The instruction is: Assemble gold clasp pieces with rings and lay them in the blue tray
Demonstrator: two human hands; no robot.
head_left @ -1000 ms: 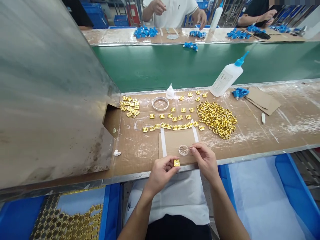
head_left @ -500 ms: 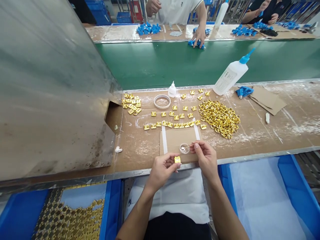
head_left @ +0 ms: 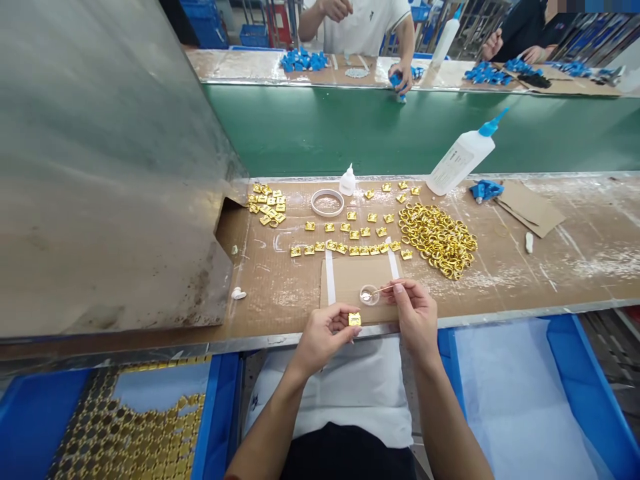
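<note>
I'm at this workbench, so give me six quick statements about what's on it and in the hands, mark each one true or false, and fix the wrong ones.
1. The left hand holds a gold piece. True.
2. The right hand holds nothing. False: it holds a stick.
3. The stick reaches to the small cup. True.
4. The ring pile lies to the left of the white hoop. False: it lies to the right.
5. The large bottle has a blue tip. True.
6. The small bottle has a red tip. False: its tip is white.
</note>
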